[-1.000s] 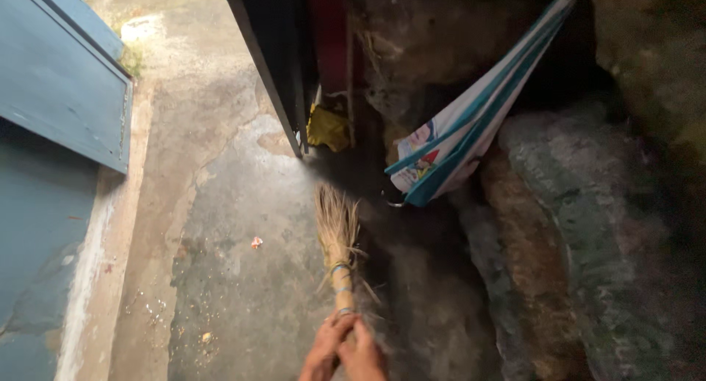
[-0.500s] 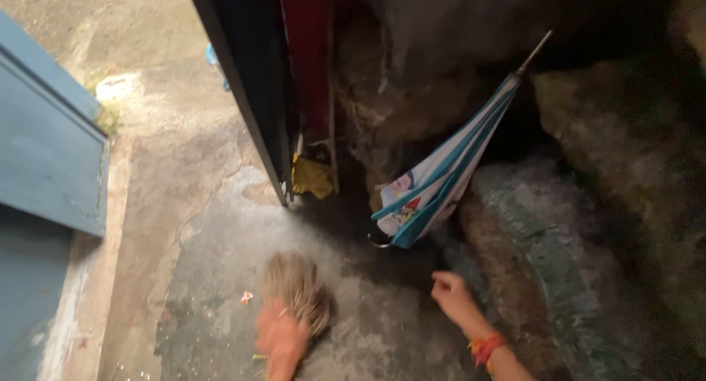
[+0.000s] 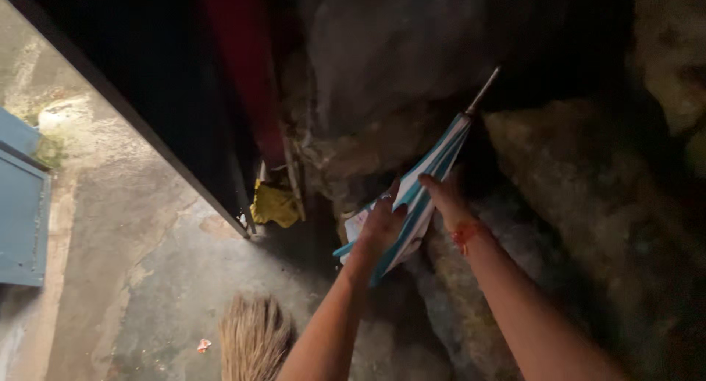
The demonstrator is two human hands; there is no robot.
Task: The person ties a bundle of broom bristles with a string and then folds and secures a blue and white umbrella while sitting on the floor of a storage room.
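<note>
A folded umbrella (image 3: 434,171) with blue, teal and white stripes leans tip-up against a rough stone wall. My left hand (image 3: 382,223) grips its lower part from the left. My right hand (image 3: 443,193), with a red thread around the wrist, presses on its right side near the middle. A straw broom (image 3: 254,337) lies on the floor at the lower left, apart from both hands.
A dark door leaf (image 3: 147,109) stands open at the left with a red cloth (image 3: 246,79) behind it. A yellow rag (image 3: 276,204) lies at its foot. A blue panel (image 3: 22,212) edges the concrete floor (image 3: 140,248). Rough rock (image 3: 559,175) fills the right.
Both hands have left the broom and reached forward onto the umbrella. The broom now lies on the floor. The view has moved closer to the wall.
</note>
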